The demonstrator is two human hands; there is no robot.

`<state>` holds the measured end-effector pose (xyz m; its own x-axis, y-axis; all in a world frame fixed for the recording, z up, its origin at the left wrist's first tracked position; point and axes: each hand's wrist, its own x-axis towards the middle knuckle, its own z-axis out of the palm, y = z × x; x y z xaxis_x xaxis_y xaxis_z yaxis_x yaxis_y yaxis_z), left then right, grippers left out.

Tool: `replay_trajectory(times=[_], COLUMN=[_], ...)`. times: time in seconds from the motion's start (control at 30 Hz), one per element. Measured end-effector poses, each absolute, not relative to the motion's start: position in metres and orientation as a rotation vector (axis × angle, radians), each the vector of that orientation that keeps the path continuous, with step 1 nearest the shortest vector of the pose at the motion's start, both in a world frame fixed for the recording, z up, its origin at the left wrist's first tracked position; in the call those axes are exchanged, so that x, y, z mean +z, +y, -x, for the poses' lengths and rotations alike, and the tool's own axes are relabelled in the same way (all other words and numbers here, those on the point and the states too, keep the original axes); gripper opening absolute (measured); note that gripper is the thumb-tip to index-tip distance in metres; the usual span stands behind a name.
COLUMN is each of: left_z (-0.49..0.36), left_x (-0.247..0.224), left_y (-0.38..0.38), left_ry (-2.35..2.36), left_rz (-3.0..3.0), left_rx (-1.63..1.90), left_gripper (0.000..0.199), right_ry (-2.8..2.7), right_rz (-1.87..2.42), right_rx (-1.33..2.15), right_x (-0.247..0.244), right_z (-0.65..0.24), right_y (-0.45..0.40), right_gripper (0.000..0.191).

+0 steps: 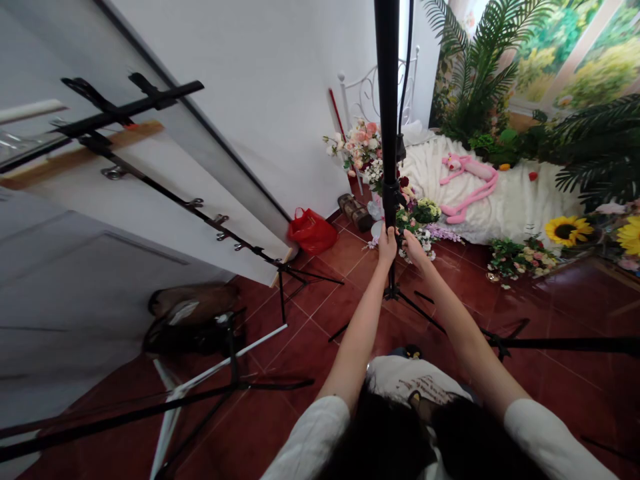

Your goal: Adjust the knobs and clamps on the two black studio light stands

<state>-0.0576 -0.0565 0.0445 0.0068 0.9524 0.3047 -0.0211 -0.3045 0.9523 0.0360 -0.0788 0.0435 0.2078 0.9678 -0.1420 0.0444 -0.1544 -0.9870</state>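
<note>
A black light stand (388,120) rises upright in front of me, its pole running out of the top of the view. My left hand (387,245) is wrapped round the lower part of the pole. Just to the right of it, my right hand (413,247) is closed in a pinch at the side of the pole, on what looks like the stand's tightening knob, mostly hidden by the fingers. Below both hands, the stand's legs (393,292) spread over the red tiled floor (320,333). A black cable (407,67) hangs alongside the pole.
To the left stands a backdrop stand (170,190) with clamps. A red bag (313,231) sits by the wall. Behind the pole are flowers (364,143) and a white fluffy cover (425,167) with a pink plush toy (473,173). Other stand legs (500,343) cross the floor.
</note>
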Motion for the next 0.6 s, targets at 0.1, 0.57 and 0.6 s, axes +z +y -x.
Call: replay_trajectory(times=[0.1,0.57,0.6], left_z=[0.057,0.057,0.057], left_x=[0.045,0.045,0.045], left_y=[-0.057,-0.057,-0.057], left_ry=[1.024,1.027,1.026], left_rz=[-1.406,-1.392,-1.401], left_rx=[1.437,1.413,1.421], left_gripper=[0.065,0.069,0.069], right_ry=[-0.908,-0.863,-0.889], right_rz=[1.395,1.455,1.507], right_rx=[1.113,1.248,1.192], right_x=[0.042,0.069,0.073], right_z=[-0.033,-0.040,-0.041], right_y=[-0.080,-0.073,-0.071], right_gripper=[0.039,0.058,0.059])
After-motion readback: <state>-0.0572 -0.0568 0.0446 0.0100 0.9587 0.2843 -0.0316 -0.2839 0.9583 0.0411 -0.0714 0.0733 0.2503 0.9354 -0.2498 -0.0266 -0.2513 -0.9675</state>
